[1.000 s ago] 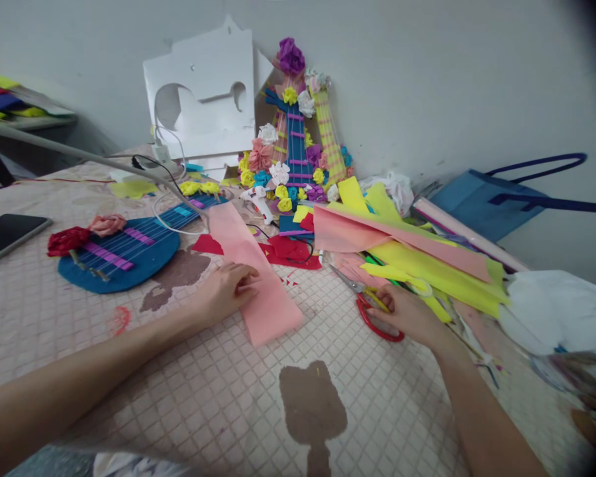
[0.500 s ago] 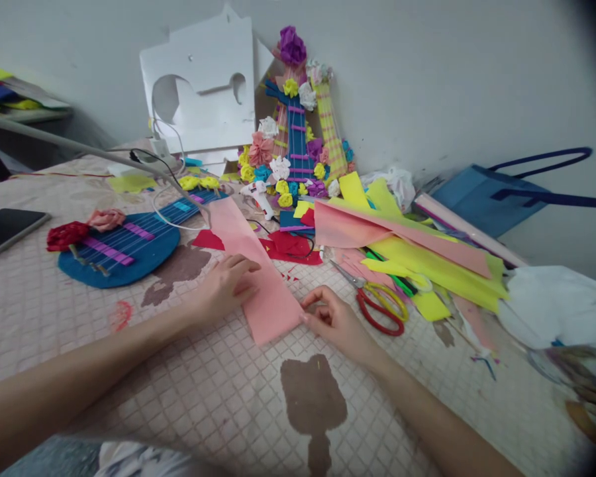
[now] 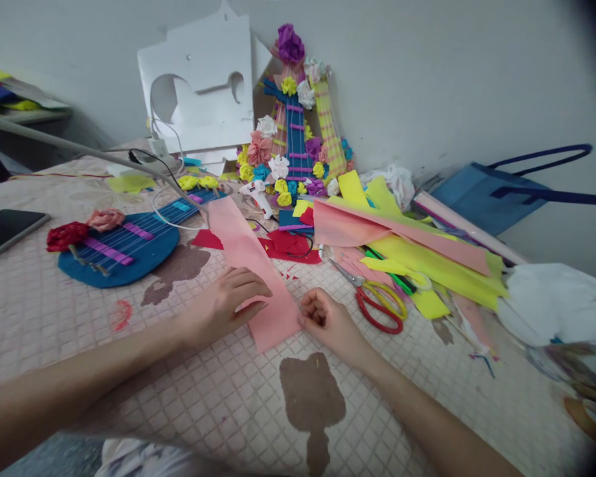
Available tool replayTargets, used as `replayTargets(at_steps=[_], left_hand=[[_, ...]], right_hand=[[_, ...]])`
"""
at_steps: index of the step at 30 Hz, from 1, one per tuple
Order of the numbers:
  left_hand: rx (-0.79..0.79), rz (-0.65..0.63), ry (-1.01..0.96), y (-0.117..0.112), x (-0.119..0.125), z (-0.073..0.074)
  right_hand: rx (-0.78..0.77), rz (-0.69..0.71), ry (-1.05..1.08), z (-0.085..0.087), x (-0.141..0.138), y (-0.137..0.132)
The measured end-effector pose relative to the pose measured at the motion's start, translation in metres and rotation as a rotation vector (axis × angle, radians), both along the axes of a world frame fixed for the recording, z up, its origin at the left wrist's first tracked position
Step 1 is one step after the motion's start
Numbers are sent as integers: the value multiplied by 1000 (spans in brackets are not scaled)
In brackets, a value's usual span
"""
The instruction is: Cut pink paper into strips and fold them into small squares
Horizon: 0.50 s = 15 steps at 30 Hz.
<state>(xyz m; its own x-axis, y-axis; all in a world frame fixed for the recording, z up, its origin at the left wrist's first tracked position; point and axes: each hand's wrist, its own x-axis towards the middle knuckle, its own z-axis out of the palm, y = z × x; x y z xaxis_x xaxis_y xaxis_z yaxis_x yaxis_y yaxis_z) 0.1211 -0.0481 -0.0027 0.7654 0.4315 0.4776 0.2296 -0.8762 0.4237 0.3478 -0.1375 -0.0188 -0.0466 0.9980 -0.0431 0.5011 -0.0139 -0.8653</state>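
A long strip of pink crepe paper (image 3: 271, 281) lies slantwise on the table. My left hand (image 3: 233, 298) rests over its left edge, fingers stretched out and thumb apart. At the strip's near right corner, my right hand (image 3: 322, 318) has its fingers curled and thumb and fingertip pinched on the paper edge. Scissors with red and yellow handles (image 3: 380, 305) lie just right of that hand. Left of the strip is a blue guitar-shaped craft piece (image 3: 124, 245) with purple bars, strings and paper flowers. Red paper scraps (image 3: 283, 245) lie by the strip's right side and partly under it.
Yellow crepe paper (image 3: 442, 271) and a folded pink sheet (image 3: 402, 235) are piled at right. A white glue gun (image 3: 258, 197) stands behind, before flower-covered craft guitars (image 3: 295, 139). A lamp arm (image 3: 94, 146) crosses from the left. A phone (image 3: 10, 232) lies far left.
My left hand has slid slightly right and nearer to me along the strip. The strip's near end has shifted a little toward me. My right hand stays at the corner, its fingers more curled.
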Motion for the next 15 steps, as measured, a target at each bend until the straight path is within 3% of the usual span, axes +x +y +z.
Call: replayTargets(at_steps=[6,12,15], left_hand=[[-41,17,69,-28,-16,1],[77,-175,231,-57,-24,-5],[119,-176,318,-62,-25,-12]], right_hand=[[20,3,-54,-2,1,-1],[30,-5,-73,-4,1,-1],[31,-13,-63,-6,0,-1]])
